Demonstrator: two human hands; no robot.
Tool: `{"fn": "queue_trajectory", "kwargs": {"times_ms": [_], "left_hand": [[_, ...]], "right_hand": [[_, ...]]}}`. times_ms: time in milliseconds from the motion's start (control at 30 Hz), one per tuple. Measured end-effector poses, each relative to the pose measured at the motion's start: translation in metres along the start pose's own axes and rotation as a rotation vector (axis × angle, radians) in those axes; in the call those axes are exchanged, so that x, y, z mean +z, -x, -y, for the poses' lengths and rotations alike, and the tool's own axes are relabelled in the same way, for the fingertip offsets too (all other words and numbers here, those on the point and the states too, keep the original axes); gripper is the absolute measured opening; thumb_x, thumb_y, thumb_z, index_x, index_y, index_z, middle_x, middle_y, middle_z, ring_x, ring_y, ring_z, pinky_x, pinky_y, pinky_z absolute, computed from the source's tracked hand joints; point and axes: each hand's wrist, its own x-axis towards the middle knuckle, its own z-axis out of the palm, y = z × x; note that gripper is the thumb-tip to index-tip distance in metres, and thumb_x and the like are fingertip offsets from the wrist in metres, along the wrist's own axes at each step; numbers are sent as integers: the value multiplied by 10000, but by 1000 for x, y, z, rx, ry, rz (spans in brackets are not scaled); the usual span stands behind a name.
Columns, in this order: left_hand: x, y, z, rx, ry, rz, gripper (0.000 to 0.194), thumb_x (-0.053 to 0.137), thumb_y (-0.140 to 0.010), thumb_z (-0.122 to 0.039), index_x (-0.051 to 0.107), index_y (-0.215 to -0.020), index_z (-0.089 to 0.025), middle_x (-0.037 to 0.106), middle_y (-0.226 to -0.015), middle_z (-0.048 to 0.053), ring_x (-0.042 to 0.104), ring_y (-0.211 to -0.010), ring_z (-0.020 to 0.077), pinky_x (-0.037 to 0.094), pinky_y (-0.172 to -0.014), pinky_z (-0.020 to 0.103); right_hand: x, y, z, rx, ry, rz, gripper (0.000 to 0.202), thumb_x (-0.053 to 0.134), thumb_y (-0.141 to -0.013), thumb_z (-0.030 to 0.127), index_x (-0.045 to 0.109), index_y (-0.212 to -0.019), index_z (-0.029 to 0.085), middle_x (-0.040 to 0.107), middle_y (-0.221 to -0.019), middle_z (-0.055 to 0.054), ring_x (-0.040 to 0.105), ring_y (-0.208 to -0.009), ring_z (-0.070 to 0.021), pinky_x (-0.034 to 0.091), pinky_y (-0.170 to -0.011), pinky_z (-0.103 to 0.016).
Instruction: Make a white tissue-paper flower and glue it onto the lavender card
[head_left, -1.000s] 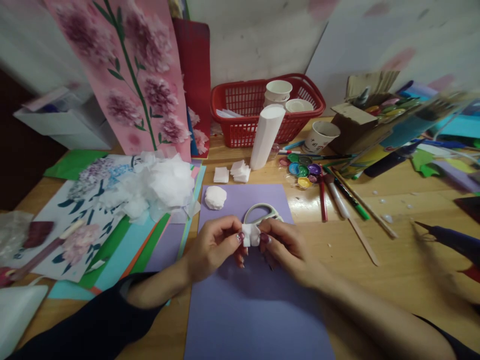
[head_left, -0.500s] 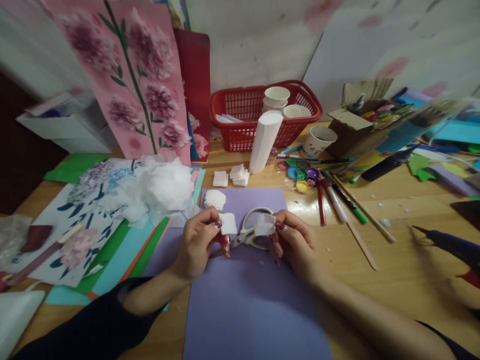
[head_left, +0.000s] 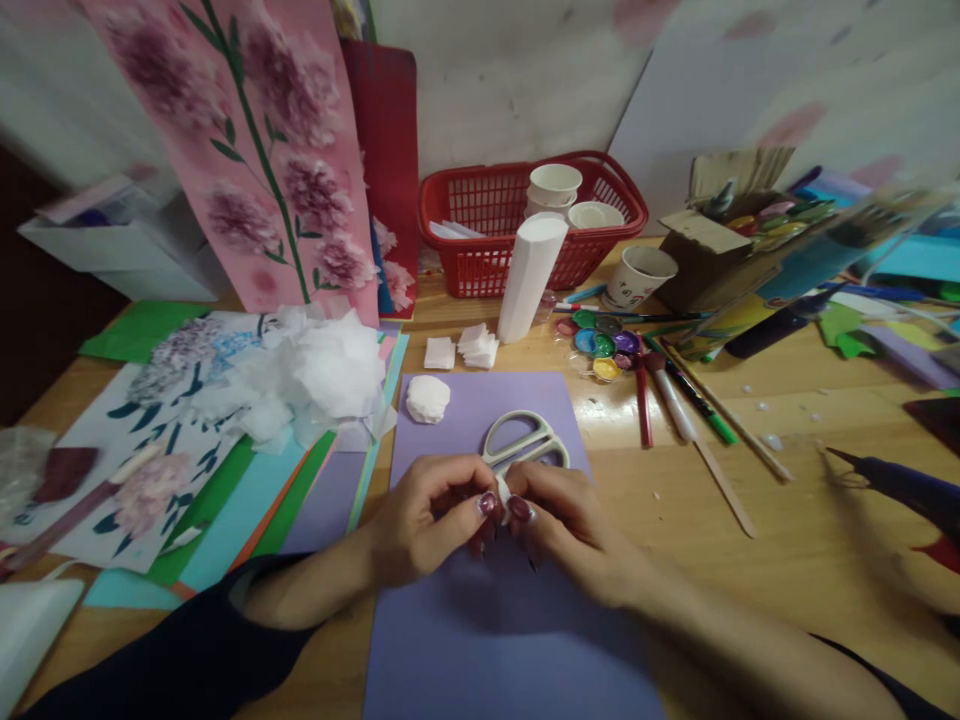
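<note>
White paper piece [head_left: 503, 497], head view: located between the two hands, above the purple sheet [head_left: 487, 645] that lies on the table [head_left: 814, 560]. Fingers of the left hand [head_left: 431, 515] grip one side of the piece; fingers of the right hand [head_left: 574, 515] grip the other. Both thumbs face upward, near each other, and most of the piece is covered.

Scissors [head_left: 521, 449] lie on the purple sheet just beyond the hands, handles visible, blades hidden. A round white wad [head_left: 428, 399] rests near the sheet's far left corner. Beyond the sheet's far edge, two groups of white squares [head_left: 478, 346] lie side by side. To their right, a white roll [head_left: 532, 280] stands upright in front of the red basket [head_left: 480, 272]. Right of the roll: a paint palette [head_left: 604, 343]. Far right: a glue gun [head_left: 904, 490].
</note>
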Motion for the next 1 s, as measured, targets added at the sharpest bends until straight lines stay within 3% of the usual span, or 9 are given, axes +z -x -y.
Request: {"fn": "queue_trajectory", "kwargs": {"times_ms": [467, 767, 1000], "left_hand": [[-1, -1, 2, -52, -4, 0, 155, 519, -867, -245, 556, -754, -146, 569, -650, 3, 555, -553, 103, 459, -547, 198], [0, -1, -2, -33, -63, -14, 191, 513, -866, -266, 560, -730, -142, 564, -627, 7, 552, -530, 105, 446, -521, 198], [1, -2, -2, -17, -99, -56, 175, 522, -847, -249, 569, -717, -140, 569, -624, 7, 559, -539, 108, 467, -527, 204]], "right_hand": [[-1, -1, -1, -20, 79, 6, 254, 412, -965, 265, 526, -757, 175, 514, -618, 23, 453, -553, -97, 369, -555, -225], [-1, -1, -1, 10, 60, 28, 257, 445, -954, 332, 547, -779, 173, 554, -643, 3, 463, -554, -104, 372, -527, -227], [-2, -1, -1, -22, 89, 5, 232, 396, -943, 231, 504, -742, 189, 509, -595, 25, 463, -546, -104, 370, -540, -229]]}}
